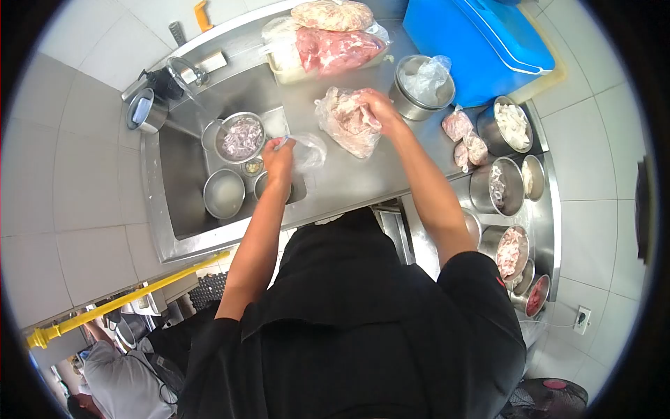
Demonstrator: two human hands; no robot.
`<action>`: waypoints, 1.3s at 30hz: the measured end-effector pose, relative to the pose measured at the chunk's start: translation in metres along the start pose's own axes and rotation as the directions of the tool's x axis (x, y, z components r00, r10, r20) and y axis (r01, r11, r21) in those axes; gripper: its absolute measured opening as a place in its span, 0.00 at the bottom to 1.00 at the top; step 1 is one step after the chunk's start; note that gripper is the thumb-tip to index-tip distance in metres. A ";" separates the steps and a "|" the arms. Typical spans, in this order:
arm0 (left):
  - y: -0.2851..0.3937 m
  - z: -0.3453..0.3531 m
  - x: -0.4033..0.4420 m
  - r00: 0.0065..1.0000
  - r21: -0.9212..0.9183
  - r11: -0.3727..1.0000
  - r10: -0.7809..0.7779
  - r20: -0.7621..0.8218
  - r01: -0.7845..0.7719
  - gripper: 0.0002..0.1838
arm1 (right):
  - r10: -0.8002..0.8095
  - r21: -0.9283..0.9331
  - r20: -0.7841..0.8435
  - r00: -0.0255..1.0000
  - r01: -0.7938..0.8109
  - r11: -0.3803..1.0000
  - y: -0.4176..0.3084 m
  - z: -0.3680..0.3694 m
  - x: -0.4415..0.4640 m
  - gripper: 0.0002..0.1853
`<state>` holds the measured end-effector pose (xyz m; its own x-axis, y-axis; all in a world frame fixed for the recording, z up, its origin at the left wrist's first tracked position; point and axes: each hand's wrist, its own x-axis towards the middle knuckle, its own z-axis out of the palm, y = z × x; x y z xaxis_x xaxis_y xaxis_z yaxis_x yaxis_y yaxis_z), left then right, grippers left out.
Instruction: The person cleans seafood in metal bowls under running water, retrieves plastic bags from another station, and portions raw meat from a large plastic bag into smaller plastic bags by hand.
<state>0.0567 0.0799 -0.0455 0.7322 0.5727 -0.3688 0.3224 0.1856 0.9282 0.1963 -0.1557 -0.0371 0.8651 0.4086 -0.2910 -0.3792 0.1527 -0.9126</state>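
My right hand is closed on the upper right side of a clear plastic bag of pale meat, over the steel counter. Near the sink's right edge, my left hand pinches an empty-looking clear plastic bag, which spreads out to its right. Just left of that hand, a metal bowl of sliced pinkish meat stands in the sink. Larger bags of meat lie in a tray behind.
A blue cooler stands at the back right, beside a metal pot with a plastic bag. Small meat bags and several metal containers line the right side. A faucet reaches over the sink. Another person is at lower left.
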 end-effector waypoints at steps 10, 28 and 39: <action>0.032 0.025 -0.032 0.941 -0.194 0.979 0.000 0.337 0.070 0.13 | 0.394 0.784 0.374 0.840 -0.513 0.349 0.048 0.090 -0.079 0.14; 0.019 0.026 -0.055 0.929 -0.135 0.967 0.246 0.277 -0.216 0.12 | 0.370 0.483 -0.051 0.928 -0.301 0.822 0.018 0.115 -0.065 0.15; 0.027 0.010 -0.043 0.954 -0.142 0.974 0.204 0.221 -0.175 0.09 | -0.317 -0.708 -0.121 0.941 0.142 0.692 0.019 0.133 -0.083 0.07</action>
<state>0.0404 0.0522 -0.0050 0.8966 0.4077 -0.1731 0.1002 0.1941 0.9758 0.0735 -0.0675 0.0079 0.9737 0.2269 -0.0193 0.0929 -0.4735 -0.8759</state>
